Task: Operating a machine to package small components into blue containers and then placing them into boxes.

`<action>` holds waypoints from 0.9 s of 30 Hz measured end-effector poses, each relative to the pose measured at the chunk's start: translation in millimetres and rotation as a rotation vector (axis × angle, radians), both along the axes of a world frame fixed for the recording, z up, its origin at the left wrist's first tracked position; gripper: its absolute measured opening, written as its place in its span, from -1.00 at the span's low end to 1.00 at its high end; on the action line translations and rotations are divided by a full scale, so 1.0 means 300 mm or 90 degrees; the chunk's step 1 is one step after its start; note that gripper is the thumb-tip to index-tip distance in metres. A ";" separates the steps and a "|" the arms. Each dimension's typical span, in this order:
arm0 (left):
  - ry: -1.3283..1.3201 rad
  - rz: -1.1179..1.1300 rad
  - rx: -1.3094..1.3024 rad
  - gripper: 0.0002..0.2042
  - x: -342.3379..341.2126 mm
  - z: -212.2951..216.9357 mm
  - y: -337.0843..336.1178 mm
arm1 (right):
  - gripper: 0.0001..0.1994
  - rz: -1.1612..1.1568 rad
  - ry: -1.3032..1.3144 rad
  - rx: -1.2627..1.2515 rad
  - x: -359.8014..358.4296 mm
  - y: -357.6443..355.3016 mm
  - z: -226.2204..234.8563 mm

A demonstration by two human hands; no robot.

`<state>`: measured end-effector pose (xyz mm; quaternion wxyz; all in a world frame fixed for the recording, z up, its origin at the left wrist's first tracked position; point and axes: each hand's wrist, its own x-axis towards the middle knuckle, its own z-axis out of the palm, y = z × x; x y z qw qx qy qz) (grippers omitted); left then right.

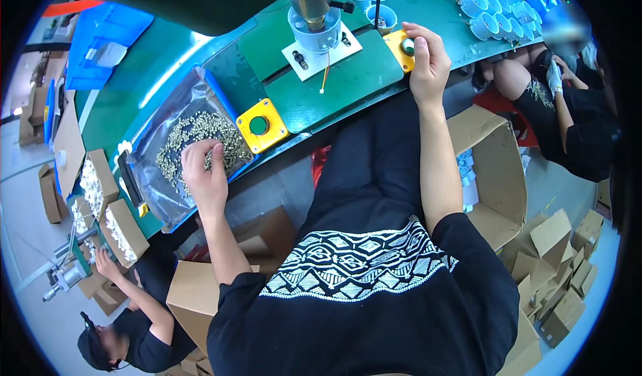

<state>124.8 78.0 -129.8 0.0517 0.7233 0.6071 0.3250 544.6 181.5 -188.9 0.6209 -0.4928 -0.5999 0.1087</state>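
Observation:
My left hand (204, 170) is over a blue tray (217, 90) lined with clear plastic, its fingers curled down at a heap of small brass-coloured metal parts (200, 130). Whatever its fingertips pinch is hidden. At the right yellow button box (396, 47), my right hand (430, 62) is bent around the green button, thumb and fingers apart, with nothing visible in it. Between the hands, a light-blue plastic cup (314, 40) sits on a white plate (344, 56) beneath a metal press head (311, 8). Thin coloured wires (326, 75) hang from the cup's front.
Another yellow button box (262, 126) stands beside the tray. Several blue cups (495, 8) crowd the far right of the green bench (361, 85). Co-workers sit at left (144, 322) and right (575, 122). Cardboard boxes (491, 175) stand near my legs.

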 end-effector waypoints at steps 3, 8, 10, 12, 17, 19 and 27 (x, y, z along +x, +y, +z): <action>0.007 0.011 -0.006 -0.92 -0.009 -0.004 -0.002 | -0.76 -0.001 -0.002 0.001 -0.003 -0.002 -0.005; 0.000 0.003 -0.022 -0.91 -0.002 0.003 0.002 | -0.79 0.006 -0.009 0.014 0.003 0.002 -0.004; -0.011 -0.003 -0.027 -0.92 -0.001 0.003 0.008 | -0.79 -0.004 -0.008 0.015 0.007 -0.006 0.002; -0.035 -0.009 -0.039 -0.93 0.000 0.005 0.019 | -0.81 -0.010 0.001 0.004 0.006 -0.007 0.006; -0.062 -0.043 0.007 -0.93 0.045 0.087 0.086 | -0.82 -0.024 -0.013 0.026 -0.005 0.001 0.012; -0.070 -0.108 0.091 -0.95 0.109 0.179 0.155 | -0.82 -0.022 -0.014 0.036 -0.001 0.000 0.018; -0.162 -0.203 0.001 -0.85 0.379 0.375 0.425 | -0.82 -0.015 -0.007 0.043 0.004 -0.008 0.024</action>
